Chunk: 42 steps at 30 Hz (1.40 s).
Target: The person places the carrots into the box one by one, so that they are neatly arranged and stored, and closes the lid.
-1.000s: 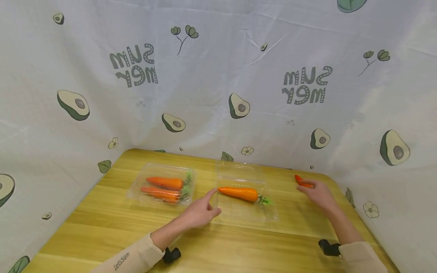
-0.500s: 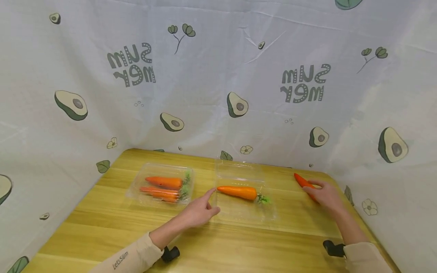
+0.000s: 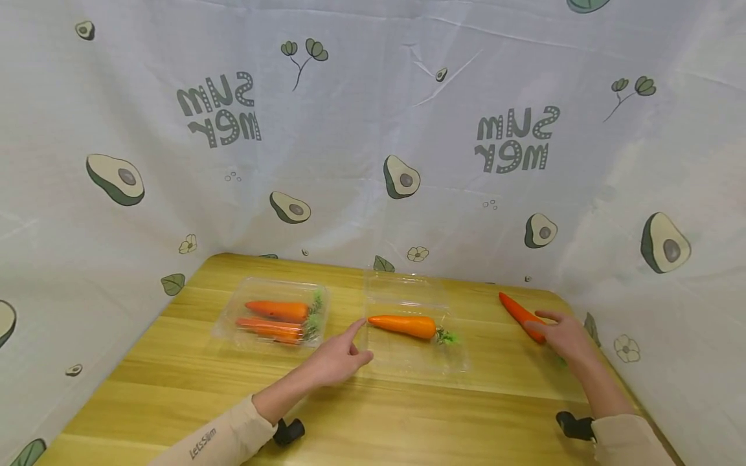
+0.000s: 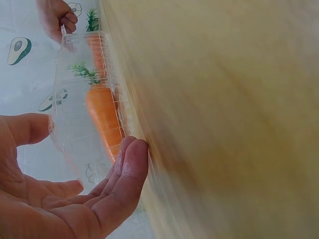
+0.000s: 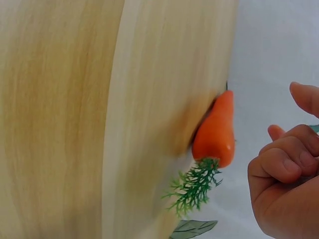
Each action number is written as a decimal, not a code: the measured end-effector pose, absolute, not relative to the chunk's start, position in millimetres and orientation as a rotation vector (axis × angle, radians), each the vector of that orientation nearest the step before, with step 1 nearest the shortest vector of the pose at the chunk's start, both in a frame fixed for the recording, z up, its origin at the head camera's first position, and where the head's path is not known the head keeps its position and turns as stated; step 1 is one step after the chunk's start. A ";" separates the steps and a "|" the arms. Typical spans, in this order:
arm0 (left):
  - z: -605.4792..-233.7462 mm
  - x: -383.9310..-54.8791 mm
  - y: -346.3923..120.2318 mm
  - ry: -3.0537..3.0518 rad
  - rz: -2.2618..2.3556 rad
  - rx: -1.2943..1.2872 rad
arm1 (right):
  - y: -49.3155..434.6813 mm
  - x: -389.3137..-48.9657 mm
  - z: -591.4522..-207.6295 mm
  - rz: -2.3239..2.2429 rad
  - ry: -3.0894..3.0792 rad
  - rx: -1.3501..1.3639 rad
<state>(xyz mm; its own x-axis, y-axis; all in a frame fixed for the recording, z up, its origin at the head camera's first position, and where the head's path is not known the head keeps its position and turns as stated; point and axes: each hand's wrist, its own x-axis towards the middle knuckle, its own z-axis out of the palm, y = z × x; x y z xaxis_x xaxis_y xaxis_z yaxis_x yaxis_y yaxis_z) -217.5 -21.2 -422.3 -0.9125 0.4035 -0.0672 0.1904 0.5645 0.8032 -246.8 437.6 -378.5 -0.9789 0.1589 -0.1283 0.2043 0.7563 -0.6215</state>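
Far right of the head view, a lone carrot (image 3: 516, 310) lies slantwise, tip to upper left, greens lower right, and the right hand (image 3: 564, 338) is nearest: just above it, fingers loosely bent, gripping nothing! Lower centre, the left hand (image 3: 335, 360) spreads relaxed, index outstretched at the clear clamshell's (image 3: 408, 361) left edge, gripping nothing either.
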 end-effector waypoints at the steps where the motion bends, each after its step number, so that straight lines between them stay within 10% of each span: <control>1: -422.5 -217.6 -21.1 2.556 1.268 0.494 | 438.4 -247.5 -378.9 -1.028 2.880 0.304; 42: -422.5 -217.7 -22.1 2.564 1.272 0.494 | 461.8 -263.7 -400.1 -0.986 2.871 0.435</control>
